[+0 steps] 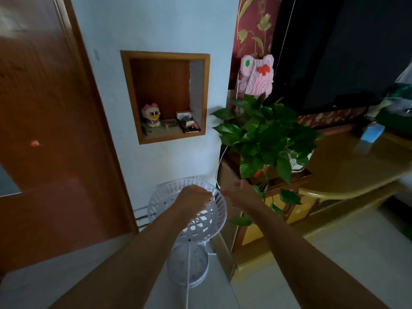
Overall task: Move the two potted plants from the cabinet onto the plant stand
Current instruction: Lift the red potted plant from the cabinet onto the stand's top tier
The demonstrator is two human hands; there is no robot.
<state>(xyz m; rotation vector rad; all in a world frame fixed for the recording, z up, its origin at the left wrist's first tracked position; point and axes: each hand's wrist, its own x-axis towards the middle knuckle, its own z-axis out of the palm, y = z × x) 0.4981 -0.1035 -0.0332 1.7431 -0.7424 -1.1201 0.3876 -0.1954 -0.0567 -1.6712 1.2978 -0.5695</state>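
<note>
Hands reach forward, holding nothing: left hand (196, 197) loosely curled over the white plant stand (219, 206), right hand (239, 190) open near the potted plant (265, 132) on the cabinet (347, 166)

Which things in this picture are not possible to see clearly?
- Pots on the cabinet, head view: the green leaves hide them almost fully, so their number is unclear.
- Left hand: blurred; grip on the white plant stand unclear.
- Right hand: blurred.
- Small items in the wall niche: too small.
</note>
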